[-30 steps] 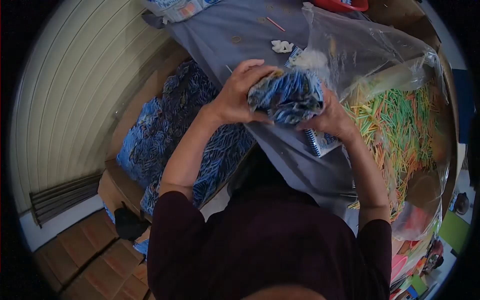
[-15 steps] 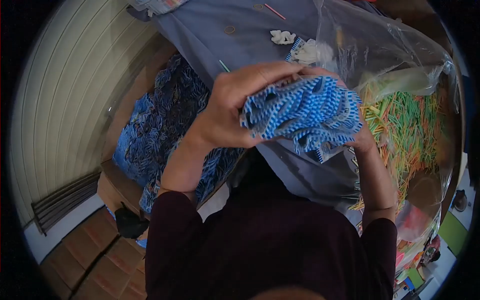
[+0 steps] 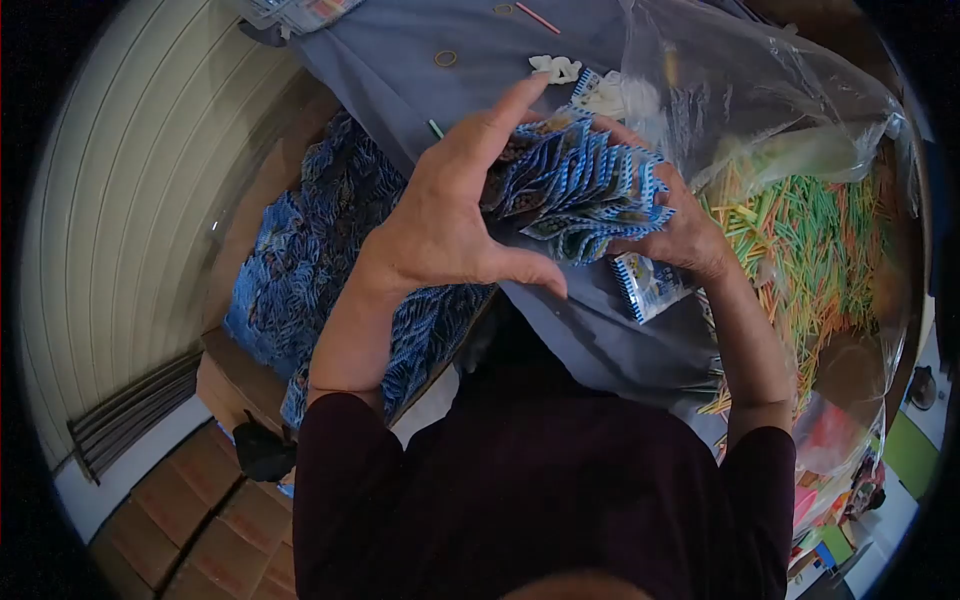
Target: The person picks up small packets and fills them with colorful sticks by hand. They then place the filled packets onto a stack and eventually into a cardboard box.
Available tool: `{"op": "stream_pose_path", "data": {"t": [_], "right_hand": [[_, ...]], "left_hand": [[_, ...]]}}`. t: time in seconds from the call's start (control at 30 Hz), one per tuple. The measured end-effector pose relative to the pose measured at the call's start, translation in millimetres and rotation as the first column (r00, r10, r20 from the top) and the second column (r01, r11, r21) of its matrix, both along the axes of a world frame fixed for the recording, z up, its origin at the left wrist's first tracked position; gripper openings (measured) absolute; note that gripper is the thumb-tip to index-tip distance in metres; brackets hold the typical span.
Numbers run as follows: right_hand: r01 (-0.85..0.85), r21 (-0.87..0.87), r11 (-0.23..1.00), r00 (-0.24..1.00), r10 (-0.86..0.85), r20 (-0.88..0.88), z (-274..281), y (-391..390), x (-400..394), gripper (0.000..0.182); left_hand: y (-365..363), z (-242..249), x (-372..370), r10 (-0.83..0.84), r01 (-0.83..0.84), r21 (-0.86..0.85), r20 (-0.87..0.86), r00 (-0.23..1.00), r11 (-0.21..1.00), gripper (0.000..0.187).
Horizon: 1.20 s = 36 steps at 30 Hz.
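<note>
Packets (image 3: 585, 185) clasped at one end in right grip (image 3: 688, 230), left grip (image 3: 440, 215) spread wide around the other.

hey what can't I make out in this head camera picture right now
Head view:
Bundle of packets, underside: faces away from the camera.
Right hand, parts of its fingers: behind the bundle.
Loose packet, lettering: too small and soft.
Plastic pack, far end: cut off by the top edge.

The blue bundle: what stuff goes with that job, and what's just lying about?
Probably for the job: blue bundle, between left hand and right hand; similar blue pile in the cardboard box.

Probably just lying about: yellowish band; pink stick; white crumpled thing.
</note>
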State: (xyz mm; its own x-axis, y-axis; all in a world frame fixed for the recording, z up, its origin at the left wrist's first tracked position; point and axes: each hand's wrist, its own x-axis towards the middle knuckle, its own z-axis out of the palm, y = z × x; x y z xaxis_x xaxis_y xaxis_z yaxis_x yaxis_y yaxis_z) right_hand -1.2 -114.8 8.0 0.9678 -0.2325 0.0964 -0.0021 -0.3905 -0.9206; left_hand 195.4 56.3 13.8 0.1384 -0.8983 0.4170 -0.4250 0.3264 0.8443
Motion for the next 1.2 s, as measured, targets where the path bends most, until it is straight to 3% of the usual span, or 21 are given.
{"op": "stream_pose_path", "data": {"t": [0.03, 0.07, 0.13, 0.2, 0.27, 0.33, 0.4, 0.47, 0.53, 0.57, 0.6, 0.67, 0.7, 0.73, 0.77, 0.8, 0.9, 1.0, 1.07, 1.13, 1.2], "right_hand": [[-0.005, 0.005, 1.000, 1.000, 0.005, -0.008, -1, 1, 0, 0.102], [0.012, 0.036, 0.999, 1.000, -0.012, 0.001, -2, 2, 1, 0.101], [0.020, 0.071, 0.997, 1.000, -0.020, 0.006, -3, 4, 3, 0.101], [0.055, 0.216, 0.975, 0.996, -0.039, -0.080, 0, 6, 1, 0.097], [0.085, 0.214, 0.973, 0.985, -0.050, -0.164, 11, 9, 0, 0.093], [0.107, 0.207, 0.973, 0.967, -0.053, -0.249, 11, 9, -2, 0.090], [0.040, -0.165, 0.985, 0.998, -0.047, -0.033, 0, 4, -7, 0.074], [0.355, 0.245, 0.902, 0.833, -0.186, -0.520, 8, 11, -8, 0.058], [0.386, 0.160, 0.908, 0.819, -0.257, -0.513, 8, 15, -9, 0.046], [0.405, 0.152, 0.901, 0.788, -0.261, -0.558, 16, 16, -6, 0.044], [0.398, 0.018, 0.917, 0.796, -0.335, -0.503, 17, 20, -3, 0.041], [0.393, 0.110, 0.913, 0.801, -0.282, -0.528, 18, 20, 0, 0.038], [0.377, 0.025, 0.926, 0.810, -0.316, -0.495, 15, 17, 0, 0.037], [0.351, 0.022, 0.936, 0.819, -0.296, -0.492, 14, 17, 1, 0.037], [0.256, -0.091, 0.962, 0.870, -0.271, -0.411, 16, 18, 3, 0.038], [0.167, -0.210, 0.963, 0.916, -0.231, -0.329, 21, 21, 7, 0.039], [0.076, -0.285, 0.955, 0.939, -0.165, -0.302, 38, 36, 21, 0.037], [-0.016, -0.305, 0.952, 0.970, -0.059, -0.236, 43, 49, 41, 0.037], [-0.079, -0.292, 0.953, 0.985, 0.029, -0.172, 42, 64, 66, 0.038], [-0.134, -0.506, 0.852, 0.991, 0.113, -0.072, 42, 88, 96, 0.039], [-0.200, -0.451, 0.870, 0.974, 0.225, 0.001, 16, 97, 129, 0.047]], "left_hand": [[1, 8, -3, 0.049, -0.066, 0.091, 0.178, 0.983, 0.994, 0.138], [-1, 12, -6, 0.056, -0.073, 0.097, 0.171, 0.984, 0.993, 0.138], [-5, 16, -16, 0.095, -0.087, -0.037, 0.356, 0.930, 0.995, 0.130], [-4, 18, -22, 0.109, -0.112, -0.015, 0.401, 0.910, 0.994, 0.130], [-6, 17, -28, 0.114, -0.130, 0.005, 0.445, 0.888, 0.991, 0.130], [-11, 13, -36, 0.204, -0.247, 0.033, 0.463, 0.863, 0.968, 0.105], [-23, 8, -32, 0.208, -0.232, -0.008, 0.473, 0.856, 0.973, 0.095], [-20, 2, -32, 0.226, -0.253, -0.011, 0.492, 0.841, 0.967, 0.067], [-19, 10, -31, 0.155, -0.260, 0.112, 0.560, 0.814, 0.959, 0.066], [-22, 1, -33, 0.217, -0.263, -0.008, 0.593, 0.776, 0.965, 0.061], [-23, 2, -33, 0.242, -0.305, 0.008, 0.591, 0.770, 0.952, 0.061], [-27, 13, -30, -0.003, -0.152, 0.213, 0.591, 0.806, 0.965, 0.058], [-27, 11, -28, 0.020, -0.178, 0.212, 0.590, 0.807, 0.961, 0.058], [-27, 10, -24, 0.003, -0.119, 0.170, 0.561, 0.828, 0.978, 0.055], [-26, 8, -20, -0.018, -0.056, 0.123, 0.535, 0.845, 0.991, 0.053], [-20, 8, -18, 0.004, -0.079, 0.115, 0.539, 0.843, 0.990, 0.053], [-2, 15, -9, 0.078, -0.098, 0.014, 0.509, 0.857, 0.995, 0.051], [29, 23, 5, 0.058, -0.120, 0.105, 0.462, 0.885, 0.987, 0.052], [54, 21, 20, 0.220, -0.228, -0.036, 0.452, 0.865, 0.973, 0.047], [92, 36, 24, 0.261, -0.341, 0.050, 0.545, 0.797, 0.939, 0.051], [116, 5, 45, 0.415, -0.451, -0.082, 0.560, 0.717, 0.889, 0.054]]}}
